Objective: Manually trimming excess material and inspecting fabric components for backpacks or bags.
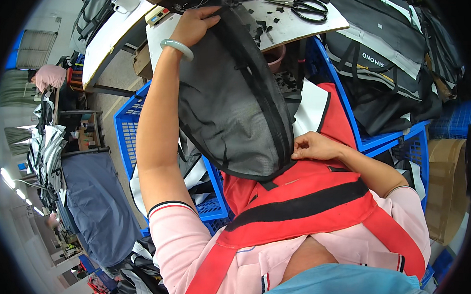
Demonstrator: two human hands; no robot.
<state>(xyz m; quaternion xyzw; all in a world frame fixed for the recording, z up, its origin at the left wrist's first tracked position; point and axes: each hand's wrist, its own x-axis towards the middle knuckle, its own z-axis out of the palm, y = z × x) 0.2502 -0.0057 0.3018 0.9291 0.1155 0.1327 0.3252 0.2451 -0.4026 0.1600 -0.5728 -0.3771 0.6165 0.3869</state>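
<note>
A dark grey fabric piece with black bound edges and a long black strip down its right side hangs in front of me. It looks like a sewn bag panel and reaches from the table edge to above my lap. My left hand, with a pale bangle on the wrist, pinches its top edge by the table. Lower down, my right hand has its fingers closed on the panel's right edge, near the bottom corner. Beneath the panel lies my red apron with a black band across it.
On the white table lie black-handled scissors and dark scraps. Blue crates stand at both sides, the right one piled with black bags. A pink bin sits under the table, a cardboard box far right.
</note>
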